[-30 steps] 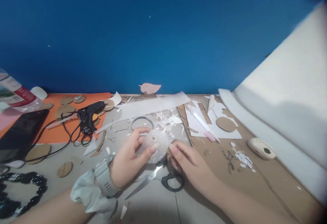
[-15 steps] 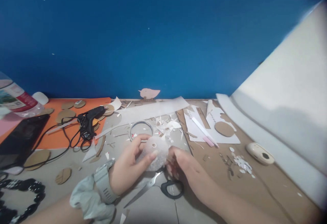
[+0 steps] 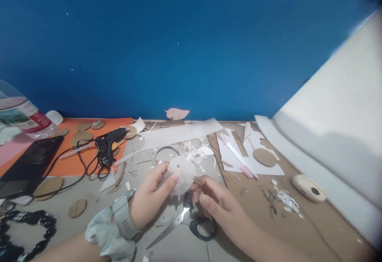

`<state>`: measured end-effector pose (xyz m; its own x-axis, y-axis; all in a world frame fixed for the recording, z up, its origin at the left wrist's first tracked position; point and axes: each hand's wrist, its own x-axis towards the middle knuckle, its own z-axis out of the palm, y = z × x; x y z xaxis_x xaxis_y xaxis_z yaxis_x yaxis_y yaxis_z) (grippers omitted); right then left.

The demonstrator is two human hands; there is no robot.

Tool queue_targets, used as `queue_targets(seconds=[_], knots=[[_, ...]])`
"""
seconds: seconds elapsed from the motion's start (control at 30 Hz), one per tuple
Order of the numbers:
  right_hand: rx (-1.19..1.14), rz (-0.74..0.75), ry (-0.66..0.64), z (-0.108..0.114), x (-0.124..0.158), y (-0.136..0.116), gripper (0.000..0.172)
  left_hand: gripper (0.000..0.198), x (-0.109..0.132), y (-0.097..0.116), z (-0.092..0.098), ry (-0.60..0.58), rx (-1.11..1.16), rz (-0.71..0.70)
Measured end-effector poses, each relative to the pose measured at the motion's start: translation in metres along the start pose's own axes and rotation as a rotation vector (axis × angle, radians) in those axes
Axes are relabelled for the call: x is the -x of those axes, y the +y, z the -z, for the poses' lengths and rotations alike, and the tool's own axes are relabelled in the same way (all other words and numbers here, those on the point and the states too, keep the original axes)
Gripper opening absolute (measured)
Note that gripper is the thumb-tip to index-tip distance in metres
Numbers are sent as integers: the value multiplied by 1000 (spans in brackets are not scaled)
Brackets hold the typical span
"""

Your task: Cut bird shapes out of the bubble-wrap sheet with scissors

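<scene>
A whitish round disc [image 3: 182, 174] with a small hole near its middle is pinched at its left side between the thumb and fingers of my left hand [image 3: 156, 190]. On the disc's right edge, my right hand [image 3: 213, 198] has its fingers curled, with a small brownish piece [image 3: 197, 181] at the fingertips that I cannot make out clearly. Black-handled scissors [image 3: 176, 223] lie open on the table just below both hands, one handle loop partly behind the right fingers. Behind the disc rests a silvery ring [image 3: 162, 149] among paper scraps.
To the left are a black glue gun [image 3: 109, 146] on orange paper [image 3: 71, 168], a phone [image 3: 32, 166], a bottle [image 3: 28, 114] and a beaded bracelet [image 3: 44, 230]. White paper [image 3: 221, 150], a cardboard disc [image 3: 265, 157], small white dots [image 3: 288, 200] and a beige oval device [image 3: 308, 187] lie right.
My right hand has turned, its fingers shifting along the disc's right edge. The disc's tilt has changed slightly in my left hand. The whole view has shifted a little.
</scene>
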<state>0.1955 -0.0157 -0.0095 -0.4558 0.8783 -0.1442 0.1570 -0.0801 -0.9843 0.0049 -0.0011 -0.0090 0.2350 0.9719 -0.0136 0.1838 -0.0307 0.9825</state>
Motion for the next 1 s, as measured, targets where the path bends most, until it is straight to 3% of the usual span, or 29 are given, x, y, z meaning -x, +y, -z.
queue_targets(seconds=[0.1,0.33,0.6,0.83,1.0], knots=[[-28,-43,43,-3,0,-2,30,23,-1,-2,0,44,54,5],[-94,-47,159,-5,-3,0,27,24,1,-2,2,-47,84,-5],[37,-46,152,-3,0,-4,31,27,2,-2,0,-194,-5,-30],[-60,-4,61,-4,-1,-3,33,30,4,-2,0,-165,91,-5],[136,-43,99,-3,0,2,32,30,5,-1,0,-232,15,-69]])
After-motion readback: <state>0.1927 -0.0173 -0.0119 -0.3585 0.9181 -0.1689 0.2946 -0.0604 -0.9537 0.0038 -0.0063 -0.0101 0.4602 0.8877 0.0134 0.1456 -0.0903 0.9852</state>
